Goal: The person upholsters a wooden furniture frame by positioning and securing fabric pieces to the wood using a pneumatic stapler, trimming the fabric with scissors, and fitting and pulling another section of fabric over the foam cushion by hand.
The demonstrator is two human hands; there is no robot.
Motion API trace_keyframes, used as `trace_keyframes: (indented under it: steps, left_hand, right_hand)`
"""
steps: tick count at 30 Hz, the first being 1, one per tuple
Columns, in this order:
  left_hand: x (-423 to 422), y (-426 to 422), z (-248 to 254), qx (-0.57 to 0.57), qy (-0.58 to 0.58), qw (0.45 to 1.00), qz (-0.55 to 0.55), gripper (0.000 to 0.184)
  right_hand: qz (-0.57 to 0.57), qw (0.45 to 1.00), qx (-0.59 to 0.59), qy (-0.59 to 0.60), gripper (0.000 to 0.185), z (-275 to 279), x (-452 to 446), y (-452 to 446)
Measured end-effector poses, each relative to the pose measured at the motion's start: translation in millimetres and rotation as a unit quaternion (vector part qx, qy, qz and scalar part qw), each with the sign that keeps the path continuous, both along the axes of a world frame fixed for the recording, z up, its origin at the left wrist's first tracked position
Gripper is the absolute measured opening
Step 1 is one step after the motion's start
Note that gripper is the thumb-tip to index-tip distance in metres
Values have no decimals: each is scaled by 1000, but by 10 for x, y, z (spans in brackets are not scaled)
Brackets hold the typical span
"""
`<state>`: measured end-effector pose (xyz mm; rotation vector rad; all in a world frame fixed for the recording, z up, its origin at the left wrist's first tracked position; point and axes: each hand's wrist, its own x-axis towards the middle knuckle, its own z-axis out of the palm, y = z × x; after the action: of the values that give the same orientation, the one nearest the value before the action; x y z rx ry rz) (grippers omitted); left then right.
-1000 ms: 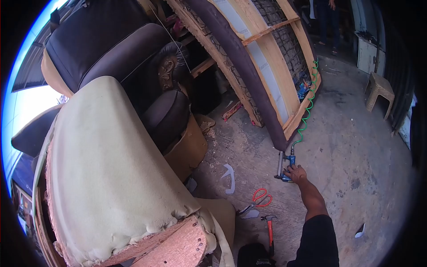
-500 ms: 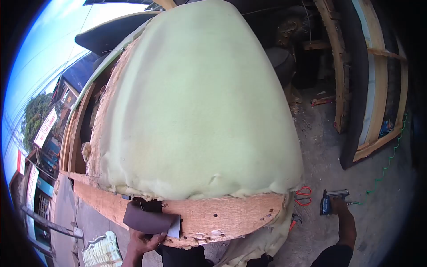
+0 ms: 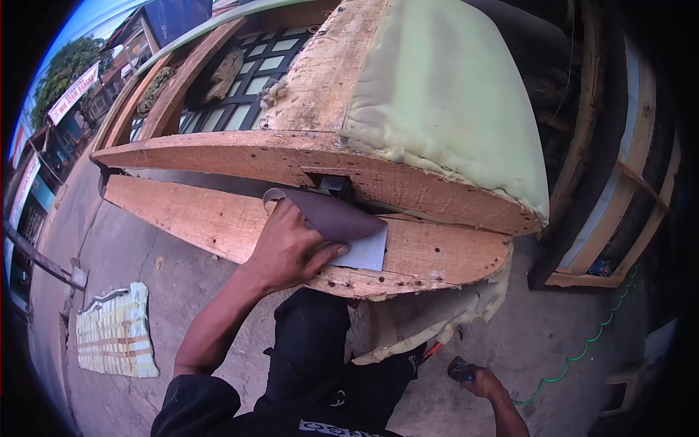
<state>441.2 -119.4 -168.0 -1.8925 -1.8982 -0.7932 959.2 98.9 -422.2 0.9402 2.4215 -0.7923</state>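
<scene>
My left hand (image 3: 285, 247) is closed on a piece of dark brown upholstery fabric (image 3: 331, 213), curled over so that its pale underside shows. The fabric lies on the lower wooden board (image 3: 408, 255) of a furniture frame. Above it, a second board (image 3: 444, 175) carries pale green foam padding (image 3: 444, 80). A black block (image 3: 336, 185) sits in a notch of this upper board. Low on the right, my right hand (image 3: 484, 382) grips a staple gun (image 3: 461, 368), held over the ground; most of its body is hidden by foreshortening.
A red-handled tool (image 3: 432, 349) is by my leg. The green coiled hose (image 3: 575, 360) runs across the ground at right. Another wooden frame (image 3: 619, 182) stands at far right. A striped foam piece (image 3: 116, 331) lies on the ground at left.
My view has tilted and shifted, showing more of the frame's boards and webbing. My left hand now bends the fabric over the lower board. The staple gun stays in my right hand, turned differently.
</scene>
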Motion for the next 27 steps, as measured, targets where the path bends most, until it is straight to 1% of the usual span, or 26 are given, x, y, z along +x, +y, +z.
trace_keyframes:
  steps: [1,2,4,5,7,8,10,11,12,13,14,15,16,17,18,19,20,21,23,24,25,26,27]
  left_hand:
    - [-13,-3,-2,7,-9,1000,-4,33]
    - [-36,3,-16,5,6,1000,-2,32]
    - [-98,22,-79,-8,25,1000,-7,31]
    - [-126,23,-129,-4,21,1000,-15,31]
    - [-199,21,-155,-40,17,999,-31,32]
    - [-203,-12,-131,-35,18,998,-38,32]
    - [-200,-81,-90,-25,-21,998,-47,35]
    - [-211,-103,-75,-23,-20,998,-52,35]
    - [-223,-102,-58,6,-14,998,-67,32]
    - [-236,-92,-39,37,-7,996,-82,31]
    - [-236,-89,-61,40,-9,996,-85,31]
    - [-231,-76,-107,10,-24,995,-92,29]
    - [-223,-57,-138,-19,-37,994,-99,27]
    - [-184,-54,-158,-14,-37,994,-101,27]
    - [-125,-49,-183,-22,-41,994,-103,24]
    - [-93,-34,-212,-32,-46,993,-105,22]
    - [-109,20,-305,3,-32,995,-98,23]
    - [-102,28,-306,3,-34,994,-99,23]
    - [-103,70,-299,-37,-44,993,-99,18]
    - [-94,88,-280,-35,-46,993,-101,18]
    - [-85,97,-245,-68,-27,993,-94,16]
    - [-89,108,-227,-102,-7,991,-87,15]
    - [-98,124,-241,-98,-10,991,-88,15]
  right_hand:
    - [-77,996,-3,49,45,321,-107,-239]
    - [-83,996,6,41,45,650,-242,-464]
    - [-109,987,-3,121,34,1257,-510,-835]
    - [-117,986,2,117,34,1493,-572,-988]
    - [-136,973,-72,170,23,1899,-734,-1239]
    - [-142,973,-67,172,23,2120,-838,-1356]
    - [-124,946,-86,286,33,2514,-1076,-1544]
    - [-127,946,-83,287,33,2625,-1232,-1667]
    - [-191,903,-120,364,32,2715,-1405,-1786]
    - [-250,849,-155,438,31,2782,-1546,-1853]
    - [-284,823,-213,444,27,2799,-1634,-1875]
    - [-299,792,-247,472,25,2899,-1825,-1928]
    - [-303,779,-242,494,21,2951,-2007,-1985]
    - [-305,764,-237,517,17,2977,-2148,-2007]
    - [-301,766,-232,519,17,2976,-2240,-1968]
    - [-272,795,-217,497,14,2939,-2323,-1921]
    - [-246,821,-203,473,16,2893,-2386,-1885]
    - [-248,822,-202,471,16,2854,-2442,-1846]
    - [-225,876,-108,413,26,2802,-2542,-1769]
    - [-237,867,-104,425,29,2801,-2589,-1757]
    - [-238,868,-101,425,29,2828,-2616,-1732]
    - [-243,877,-110,400,28,2864,-2628,-1691]
    - [-247,885,-118,375,28,2907,-2642,-1641]
